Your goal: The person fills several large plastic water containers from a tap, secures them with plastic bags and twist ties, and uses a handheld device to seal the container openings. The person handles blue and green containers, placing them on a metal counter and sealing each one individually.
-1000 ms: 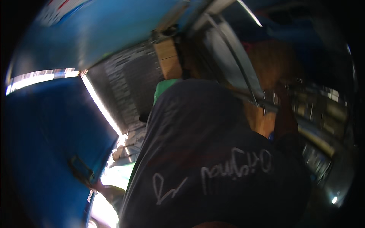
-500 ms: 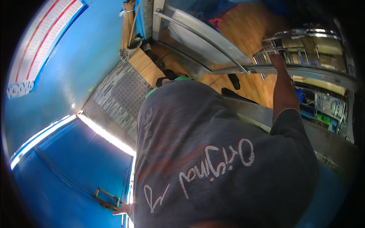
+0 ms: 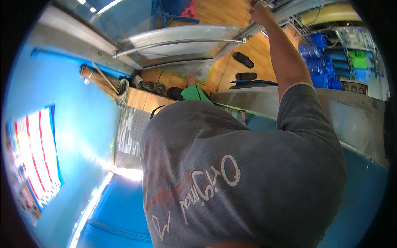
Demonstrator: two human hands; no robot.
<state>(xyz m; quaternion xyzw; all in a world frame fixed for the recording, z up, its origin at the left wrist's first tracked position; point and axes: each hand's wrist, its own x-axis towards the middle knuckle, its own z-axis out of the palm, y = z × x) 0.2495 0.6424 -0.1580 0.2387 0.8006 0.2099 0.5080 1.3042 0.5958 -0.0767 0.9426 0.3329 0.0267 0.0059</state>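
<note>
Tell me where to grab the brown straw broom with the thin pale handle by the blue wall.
Probably the bare handle near its middle, coming from the open floor side: the broom rests against the wall, bristles bunched at one end.

Your grey shirt [image 3: 248, 173] fills the lower middle of the frame: soft matt cloth, lightly creased, with flat pale and reddish print on it. At the top right your right hand [image 3: 261, 14] rests on a shelf rail [image 3: 285, 9] of bare, shiny metal. The floor [image 3: 231, 16] along the top centre is warm orange wood with a smooth, slightly glossy finish. The curved panel [image 3: 186, 39] at the upper middle looks like brushed metal, pale and reflective. Blue bottles [image 3: 314, 51] at the upper right are clear glossy plastic. The broom [image 3: 101, 80] at the upper left has rough straw bristles. The blue wall [image 3: 74, 120] on the left is smooth, painted and faintly shiny
</note>
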